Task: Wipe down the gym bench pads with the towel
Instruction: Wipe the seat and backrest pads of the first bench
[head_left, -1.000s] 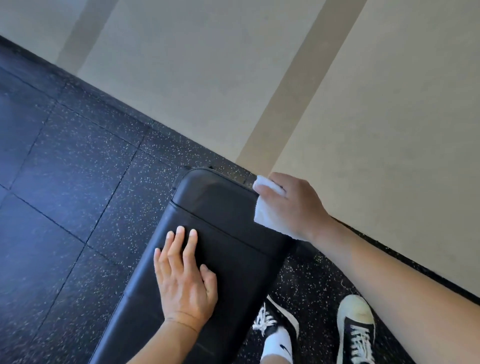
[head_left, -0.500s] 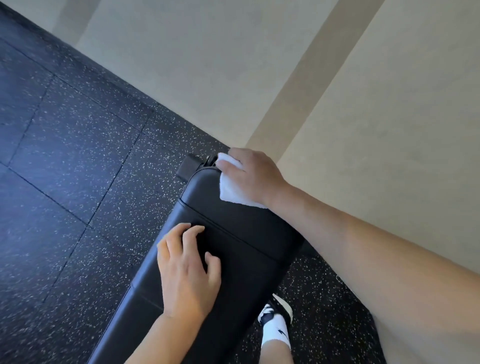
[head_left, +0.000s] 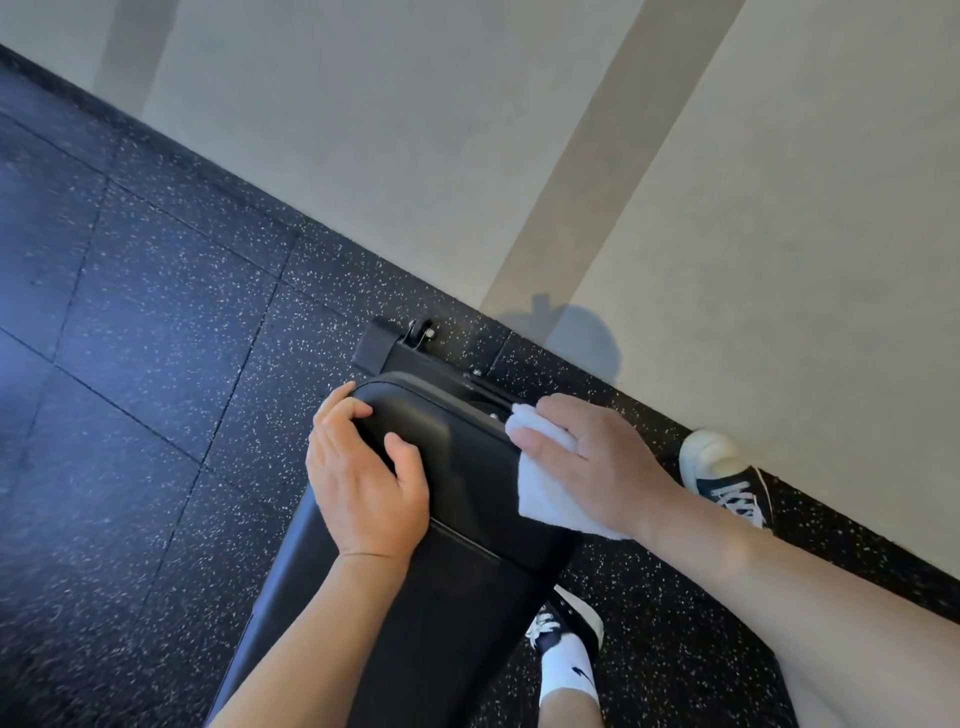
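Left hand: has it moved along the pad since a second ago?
Yes. The left hand has slid from beyond the seam up to the pad end's left corner, which it now grips.

The bench pad (head_left: 467, 467) runs toward the wall (head_left: 415, 156); left hand (head_left: 363, 478) on its far left corner, towel (head_left: 545, 483) under the right hand (head_left: 597, 457) on its right edge

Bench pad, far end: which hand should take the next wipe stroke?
Right. The right hand already presses the towel against the pad edge; the left hand only grips the pad's corner.
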